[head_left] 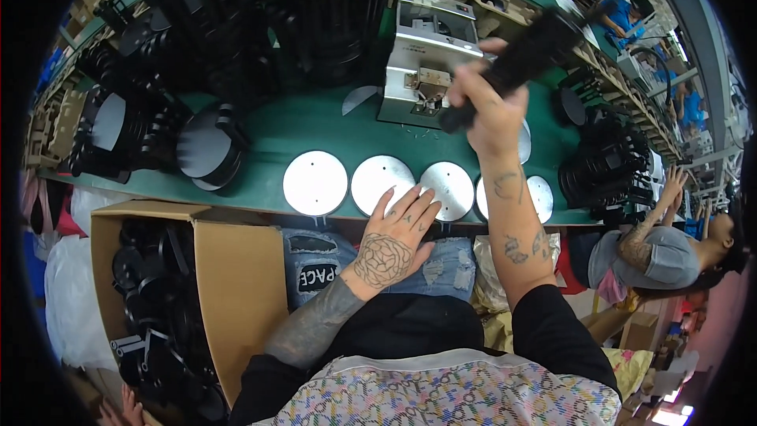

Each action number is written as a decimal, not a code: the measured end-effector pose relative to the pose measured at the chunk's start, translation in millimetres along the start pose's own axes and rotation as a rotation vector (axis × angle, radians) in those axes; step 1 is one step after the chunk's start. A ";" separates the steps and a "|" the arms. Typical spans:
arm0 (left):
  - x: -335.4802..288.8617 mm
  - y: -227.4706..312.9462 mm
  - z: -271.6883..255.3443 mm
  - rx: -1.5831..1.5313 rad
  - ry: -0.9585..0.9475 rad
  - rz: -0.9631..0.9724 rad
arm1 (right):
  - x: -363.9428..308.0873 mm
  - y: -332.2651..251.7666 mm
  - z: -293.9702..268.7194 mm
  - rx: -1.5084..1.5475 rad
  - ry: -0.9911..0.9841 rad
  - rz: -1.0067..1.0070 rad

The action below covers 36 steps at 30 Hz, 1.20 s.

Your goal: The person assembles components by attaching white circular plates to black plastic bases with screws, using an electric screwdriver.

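Note:
Several round silver-white metal discs (pixel 315 183) with small holes lie in a row along the near edge of the green table. My left hand (pixel 394 244) is palm down with its fingers stretched out, the fingertips over the edges of two neighbouring discs (pixel 448 191). Raised above the table at the right, my right hand (pixel 495 106) is wrapped round a long black object (pixel 540 47). Motion blurs this object and I cannot tell its exact kind. Behind my right forearm, parts of more discs (pixel 539 199) show.
A silver box-shaped machine (pixel 422 59) stands at mid-table, with tiny metal bits in front. Black stemmed parts (pixel 331 24) crowd the back left; more black pieces (pixel 603 158) are stacked right. An open cardboard box (pixel 240 292) of black parts is at my left. A person (pixel 654 256) sits at right.

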State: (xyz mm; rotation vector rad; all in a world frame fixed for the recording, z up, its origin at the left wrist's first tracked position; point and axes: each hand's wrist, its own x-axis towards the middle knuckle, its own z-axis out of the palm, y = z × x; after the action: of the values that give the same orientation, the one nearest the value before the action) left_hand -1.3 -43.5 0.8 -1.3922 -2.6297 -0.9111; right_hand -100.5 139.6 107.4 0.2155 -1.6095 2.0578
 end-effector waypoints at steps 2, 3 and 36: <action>3.5 0.9 2.5 0.005 0.000 0.013 | -17.9 -17.1 -29.0 0.070 0.018 -0.092; 6.9 3.0 1.6 0.004 -0.010 0.019 | -27.0 -29.6 -47.5 0.065 0.025 -0.139; 9.3 8.0 1.8 0.114 -0.056 -0.010 | -104.5 -49.6 -218.9 -0.207 0.395 -0.116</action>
State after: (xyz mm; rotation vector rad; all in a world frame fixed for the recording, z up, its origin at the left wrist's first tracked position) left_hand -0.4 -32.2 5.8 -1.3987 -2.6838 -0.7201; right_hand 53.3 322.8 43.6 -0.1591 -1.5074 1.7019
